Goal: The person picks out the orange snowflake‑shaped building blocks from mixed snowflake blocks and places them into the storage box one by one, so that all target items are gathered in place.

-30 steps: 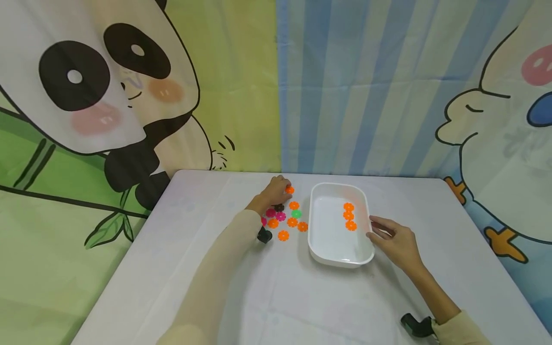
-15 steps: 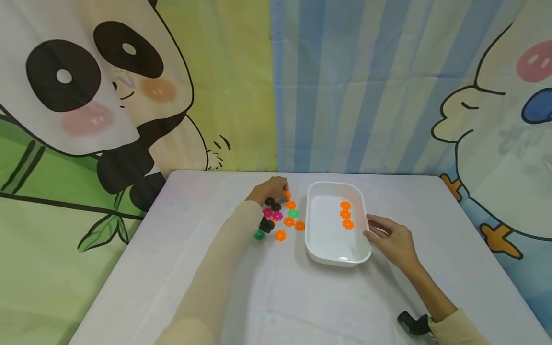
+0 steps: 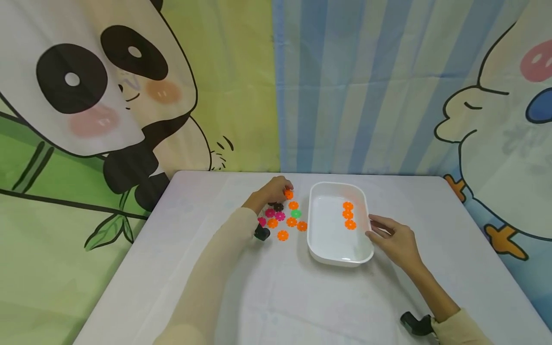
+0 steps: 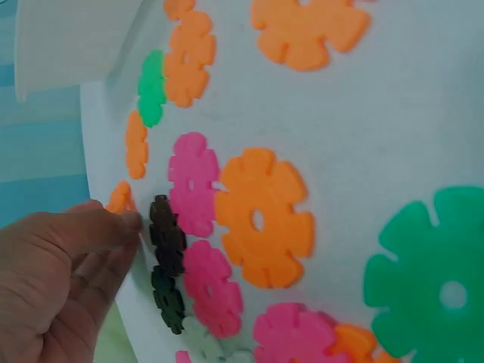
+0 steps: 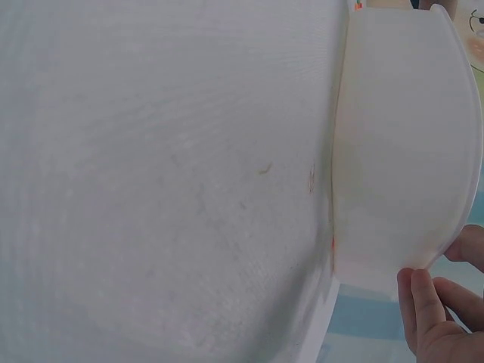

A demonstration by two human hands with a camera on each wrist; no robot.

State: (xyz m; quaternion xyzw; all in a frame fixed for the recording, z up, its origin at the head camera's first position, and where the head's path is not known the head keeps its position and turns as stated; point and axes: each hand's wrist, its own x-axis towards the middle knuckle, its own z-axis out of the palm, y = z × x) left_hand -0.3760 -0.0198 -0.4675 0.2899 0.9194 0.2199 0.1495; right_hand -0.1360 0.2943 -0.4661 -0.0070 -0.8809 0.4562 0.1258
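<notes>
My left hand [image 3: 272, 190] is at the far side of a loose group of plastic flower-shaped discs. Its thumb and fingertips pinch an orange flower disc [image 4: 121, 197] by the edge. Close beside that hand lie dark discs [image 4: 167, 236], pink discs [image 4: 194, 184] and other orange discs [image 4: 261, 218]. A white tray [image 3: 332, 256] stands to the right of the group, with three orange flower discs [image 3: 348, 214] in a column inside. My right hand [image 3: 397, 243] holds the tray's right rim, thumb on one side and fingers on the outer wall.
A light green disc [image 3: 295, 213] lies between the group and the tray, and a larger-looking green disc [image 4: 446, 280] shows in the left wrist view. The white table [image 3: 297, 297] ends at a printed curtain [image 3: 345, 86] behind. Black wrist devices [image 3: 416, 325] sit on both wrists.
My left hand has shifted slightly at the far end of the group, the orange disc now a little nearer to me. The right hand and tray stay in place; the head view sways slightly.
</notes>
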